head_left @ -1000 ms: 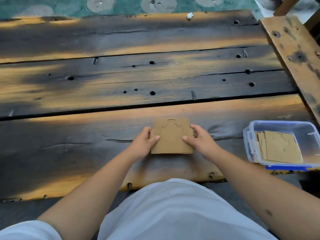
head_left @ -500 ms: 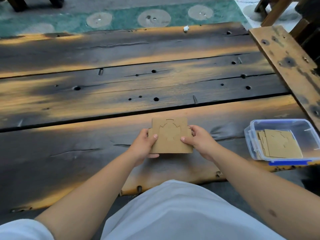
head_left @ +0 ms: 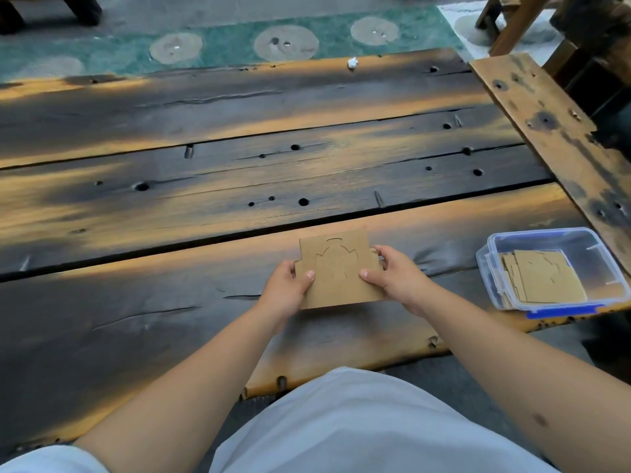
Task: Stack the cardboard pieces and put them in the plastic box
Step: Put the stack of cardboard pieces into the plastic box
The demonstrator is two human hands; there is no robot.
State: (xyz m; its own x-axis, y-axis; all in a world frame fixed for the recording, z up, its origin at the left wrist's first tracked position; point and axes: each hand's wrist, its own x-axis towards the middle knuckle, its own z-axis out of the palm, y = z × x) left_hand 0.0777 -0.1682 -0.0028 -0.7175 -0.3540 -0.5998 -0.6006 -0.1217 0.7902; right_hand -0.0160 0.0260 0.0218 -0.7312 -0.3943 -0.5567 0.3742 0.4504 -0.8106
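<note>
A brown stack of cardboard pieces (head_left: pixel 336 271), with a notched outline cut in the top sheet, is held between both hands just above the near plank of the wooden table. My left hand (head_left: pixel 285 291) grips its left edge, thumb on top. My right hand (head_left: pixel 397 278) grips its right edge the same way. To the right, a clear plastic box (head_left: pixel 491 268) with a blue clip on its front holds several more cardboard pieces (head_left: pixel 543 281) lying flat inside.
The dark, scorched wooden table (head_left: pixel 239 172) has gaps and holes between its planks. A lighter wooden board (head_left: pixel 546 121) runs diagonally along the right side, close behind the box. A small white scrap (head_left: pixel 352 63) lies at the far edge. A green patterned rug covers the floor beyond.
The cardboard stack has been lifted slightly off the table by both hands and tilted. The view has tipped upward, showing more of the rug.
</note>
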